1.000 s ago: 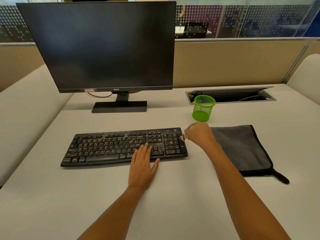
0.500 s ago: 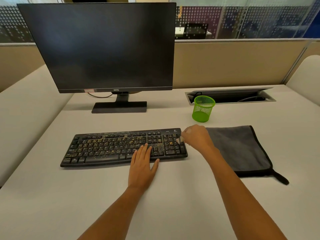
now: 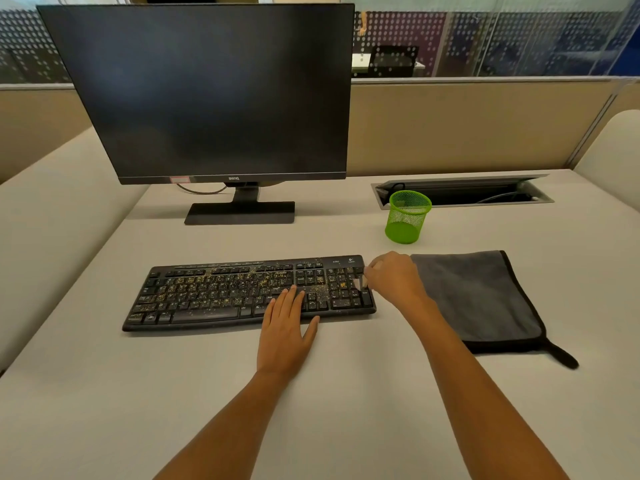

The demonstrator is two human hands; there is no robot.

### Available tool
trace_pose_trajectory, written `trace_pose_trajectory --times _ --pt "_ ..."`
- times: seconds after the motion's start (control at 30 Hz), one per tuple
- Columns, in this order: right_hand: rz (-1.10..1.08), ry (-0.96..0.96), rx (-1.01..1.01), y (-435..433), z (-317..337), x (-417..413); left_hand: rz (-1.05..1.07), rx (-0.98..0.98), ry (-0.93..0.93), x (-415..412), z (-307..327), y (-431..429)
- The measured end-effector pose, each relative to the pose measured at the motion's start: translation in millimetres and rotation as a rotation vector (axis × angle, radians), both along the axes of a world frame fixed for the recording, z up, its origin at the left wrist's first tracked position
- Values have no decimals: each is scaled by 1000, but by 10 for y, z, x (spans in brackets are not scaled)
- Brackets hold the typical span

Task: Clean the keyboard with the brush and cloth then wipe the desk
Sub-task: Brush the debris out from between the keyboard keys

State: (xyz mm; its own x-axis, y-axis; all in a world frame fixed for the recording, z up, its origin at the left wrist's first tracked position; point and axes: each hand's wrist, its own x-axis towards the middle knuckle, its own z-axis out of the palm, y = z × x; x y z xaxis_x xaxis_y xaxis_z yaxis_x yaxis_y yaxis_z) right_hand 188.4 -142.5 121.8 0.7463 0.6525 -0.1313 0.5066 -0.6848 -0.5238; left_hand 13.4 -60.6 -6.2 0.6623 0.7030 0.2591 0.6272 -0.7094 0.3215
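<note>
Brushing step: R hand (image 3: 393, 279) fingers pinch small brush (image 3: 360, 283) at keyboard (image 3: 221, 294) numpad end; L hand (image 3: 286, 329) flat on keys, steadying. Next: short strokes thru crumbs (image 3: 242, 281); cloth (image 3: 479, 299) idle on counter (image 3: 346, 403), right

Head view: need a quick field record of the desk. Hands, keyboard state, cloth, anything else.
surface: pale desk
target: black keyboard, yellowish crumbs scattered over keys
left: left hand flat, fingers straight, on keyboard's near edge
right: right hand pinches small pale brush at keyboard's right end
idle_tool: grey cloth, folded, lying right of keyboard, not held
other: green mesh cup beyond keyboard's right end; dark monitor behind keyboard
</note>
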Motion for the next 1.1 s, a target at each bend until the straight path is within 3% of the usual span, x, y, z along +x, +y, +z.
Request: trace_pose_trajectory --times 0.13,0.4,0.5,0.67,0.77,0.87,0.97,1.1 --pt "98 4 -152 -30 97 18 -4 0 4 -6 -3 -5" --pt "156 -14 -240 -200 233 140 -7 1 -2 -1 -5 -2" --pt "232 -181 -349 -157 189 -58 -3 8 2 2 -5 0" --pt "295 -332 -330 -47 81 -427 1 8 6 8 -10 3" --pt "367 -247 -350 25 87 -527 3 16 17 14 -24 14" --pt "481 -35 -299 25 136 -512 1 16 28 11 -38 24" --pt "372 -3 -48 -106 234 -386 0 22 23 -1 -27 22" --pt "270 -142 -327 -150 247 -170 -5 25 19 4 -11 14"
